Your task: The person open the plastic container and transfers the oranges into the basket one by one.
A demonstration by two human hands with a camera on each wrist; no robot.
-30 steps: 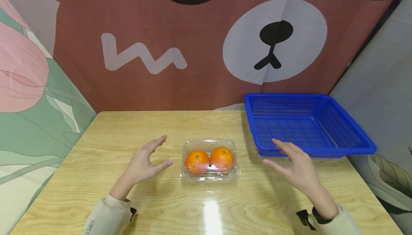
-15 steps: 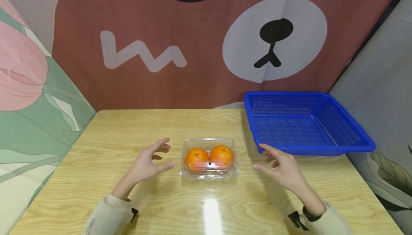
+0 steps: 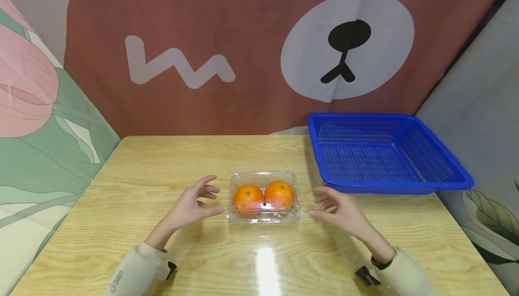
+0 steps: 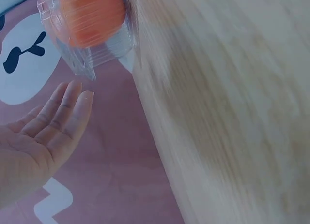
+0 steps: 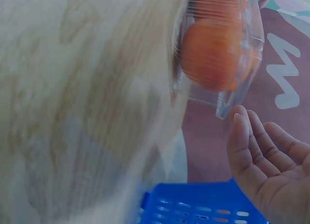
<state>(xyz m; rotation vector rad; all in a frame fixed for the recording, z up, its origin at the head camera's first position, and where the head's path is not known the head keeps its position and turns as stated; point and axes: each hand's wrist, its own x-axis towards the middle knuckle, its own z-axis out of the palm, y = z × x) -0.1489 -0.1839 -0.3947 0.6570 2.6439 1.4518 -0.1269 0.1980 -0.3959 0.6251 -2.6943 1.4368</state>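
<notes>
A clear plastic clamshell box (image 3: pixel 263 179) lies on the wooden table, holding two oranges, the left orange (image 3: pixel 248 199) and the right orange (image 3: pixel 279 196). To its left hovers my left hand (image 3: pixel 190 206), fingers loosely bent and thumb apart, a small gap from the box. On the other side is my right hand (image 3: pixel 340 210), likewise relaxed and holding nothing. In the left wrist view the box (image 4: pixel 80 64) sits just beyond my fingertips (image 4: pixel 86 100). The right wrist view has the box (image 5: pixel 252 50) close to my right fingertips (image 5: pixel 238 117); contact is not plain there.
A blue plastic basket (image 3: pixel 393 188) stands at the back right of the table (image 3: pixel 162 161), behind my right hand. A brown cloth (image 3: pixel 251 61) with a bear print hangs along the table's far edge. Printed cloths also hang at both sides.
My right hand has moved left toward the box, its fingers bending a little more. The left hand has drifted slightly right, closer to the box. Box and basket stay in place.
</notes>
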